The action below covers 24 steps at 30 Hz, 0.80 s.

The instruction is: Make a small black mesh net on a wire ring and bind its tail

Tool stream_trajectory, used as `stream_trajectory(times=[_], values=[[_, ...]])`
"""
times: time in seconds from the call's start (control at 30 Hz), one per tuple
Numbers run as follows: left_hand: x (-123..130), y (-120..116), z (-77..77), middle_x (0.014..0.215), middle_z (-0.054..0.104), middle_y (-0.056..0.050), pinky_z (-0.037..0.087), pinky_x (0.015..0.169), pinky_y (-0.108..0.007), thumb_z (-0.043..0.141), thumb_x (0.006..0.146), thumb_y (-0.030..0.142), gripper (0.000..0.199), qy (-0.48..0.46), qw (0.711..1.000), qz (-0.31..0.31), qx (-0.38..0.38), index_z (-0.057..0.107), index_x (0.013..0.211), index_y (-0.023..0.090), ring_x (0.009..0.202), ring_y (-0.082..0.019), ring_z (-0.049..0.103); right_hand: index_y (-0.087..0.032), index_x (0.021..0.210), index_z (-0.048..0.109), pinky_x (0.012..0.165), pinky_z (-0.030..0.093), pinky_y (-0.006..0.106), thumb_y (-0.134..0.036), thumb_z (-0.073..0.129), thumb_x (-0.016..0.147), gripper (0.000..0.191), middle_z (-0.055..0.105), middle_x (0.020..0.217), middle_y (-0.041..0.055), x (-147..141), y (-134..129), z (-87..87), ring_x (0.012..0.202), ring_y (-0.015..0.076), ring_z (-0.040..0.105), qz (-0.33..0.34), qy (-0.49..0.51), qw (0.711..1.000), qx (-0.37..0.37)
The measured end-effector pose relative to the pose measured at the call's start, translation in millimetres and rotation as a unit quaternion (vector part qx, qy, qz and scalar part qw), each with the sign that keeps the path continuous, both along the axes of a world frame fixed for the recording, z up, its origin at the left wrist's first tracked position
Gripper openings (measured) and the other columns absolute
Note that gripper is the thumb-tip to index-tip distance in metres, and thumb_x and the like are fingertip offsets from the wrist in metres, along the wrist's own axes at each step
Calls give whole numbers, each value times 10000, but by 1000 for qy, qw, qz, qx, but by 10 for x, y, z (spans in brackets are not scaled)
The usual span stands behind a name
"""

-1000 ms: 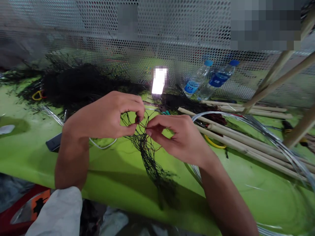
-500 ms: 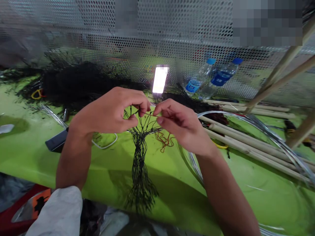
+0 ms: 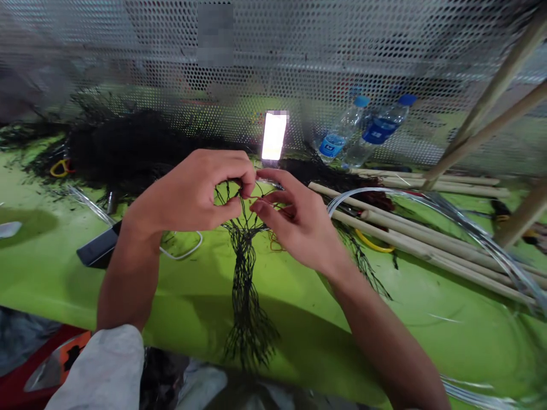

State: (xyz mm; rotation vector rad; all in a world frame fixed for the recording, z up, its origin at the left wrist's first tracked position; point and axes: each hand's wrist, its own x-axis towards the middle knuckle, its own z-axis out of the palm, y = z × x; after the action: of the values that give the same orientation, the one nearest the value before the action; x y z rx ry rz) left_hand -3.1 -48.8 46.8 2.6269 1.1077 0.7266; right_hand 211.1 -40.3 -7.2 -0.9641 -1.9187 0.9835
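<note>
A black knotted net (image 3: 243, 267) hangs in a gathered bundle over the front of the green table, its upper meshes spread on a thin ring between my hands. My left hand (image 3: 205, 191) is closed, with thumb and forefinger pinching the net's upper edge. Close beside it, my right hand (image 3: 294, 216) pinches a thin red string (image 3: 276, 242), whose loose loops show partly behind the fingers. The fingertips of both hands almost touch. Just what lies between the left fingertips is partly hidden.
Behind stand a bright lit phone screen (image 3: 273, 136) and two water bottles (image 3: 335, 139) against a perforated metal panel (image 3: 256, 74). Wooden sticks (image 3: 401, 239) and coiled clear tubing (image 3: 384, 192) lie right. A black net heap (image 3: 123, 145) and a dark power bank (image 3: 98, 247) are left.
My right hand has moved left, up against my left hand, bringing the red string along. My left hand stays nearly in place on the net. The view has shifted slightly.
</note>
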Motion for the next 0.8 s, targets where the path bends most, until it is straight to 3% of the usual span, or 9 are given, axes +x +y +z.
stream_trajectory(times=[0.1,0.23,0.33,0.53,0.8], values=[[15,0,-7,959,720,-22,498,849,-346,576,850,169,123,1,1000,2,5,620,926,255,861,-189,653,-207,1282,619,602,468,273,-285,713,882,418,716,975,41,-9,22,13,799,165,656,44,97,992,-71],[36,-5,-20,1033,727,-20,523,890,-347,569,809,122,257,0,1000,15,18,637,1011,266,927,-194,667,-212,1232,640,560,394,260,-247,673,890,346,599,801,-15,59,86,45,677,123,524,64,117,985,-108],[35,-22,-12,1059,720,-14,544,917,-346,558,787,66,333,-10,1000,2,17,637,1056,245,953,-183,671,-215,1288,625,550,370,262,-257,656,894,398,574,817,-16,136,118,77,670,118,483,89,101,985,-109],[-6,-51,-16,1177,688,-16,565,1047,-321,559,814,44,388,-45,998,6,-33,597,1159,217,1090,-172,671,-226,1425,544,620,452,260,-203,692,854,589,574,882,-14,241,134,126,735,127,528,159,71,980,-94],[-50,-8,-93,1157,705,-6,563,1049,-282,576,816,88,339,-90,995,13,-28,607,1118,238,1101,-156,686,-276,1570,403,493,403,238,-179,695,903,734,704,1074,11,245,227,8,557,71,427,206,3,978,-38]])
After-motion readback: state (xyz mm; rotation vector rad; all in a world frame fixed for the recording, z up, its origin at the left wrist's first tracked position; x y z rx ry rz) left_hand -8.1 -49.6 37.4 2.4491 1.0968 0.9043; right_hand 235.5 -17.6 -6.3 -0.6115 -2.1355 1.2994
